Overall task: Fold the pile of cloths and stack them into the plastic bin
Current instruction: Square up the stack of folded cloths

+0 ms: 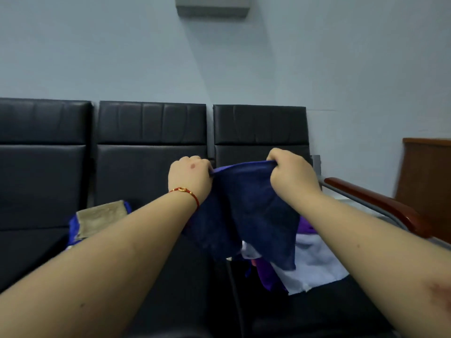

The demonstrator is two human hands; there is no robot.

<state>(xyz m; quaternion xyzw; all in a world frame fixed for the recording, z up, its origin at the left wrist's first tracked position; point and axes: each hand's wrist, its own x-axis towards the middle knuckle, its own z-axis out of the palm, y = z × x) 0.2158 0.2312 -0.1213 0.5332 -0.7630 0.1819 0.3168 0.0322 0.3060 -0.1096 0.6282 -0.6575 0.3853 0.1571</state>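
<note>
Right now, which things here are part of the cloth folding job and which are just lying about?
Part of the job:
- dark blue cloth, gripped along its top edge by left hand and right hand
- pile of cloths on the seat
- folded beige cloth

Just there:
- black seats
- wooden armrest
- wall box

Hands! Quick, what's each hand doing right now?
Left hand: closed, pinching the top edge of the dark blue cloth.
Right hand: closed, gripping the same cloth's top edge.
</note>
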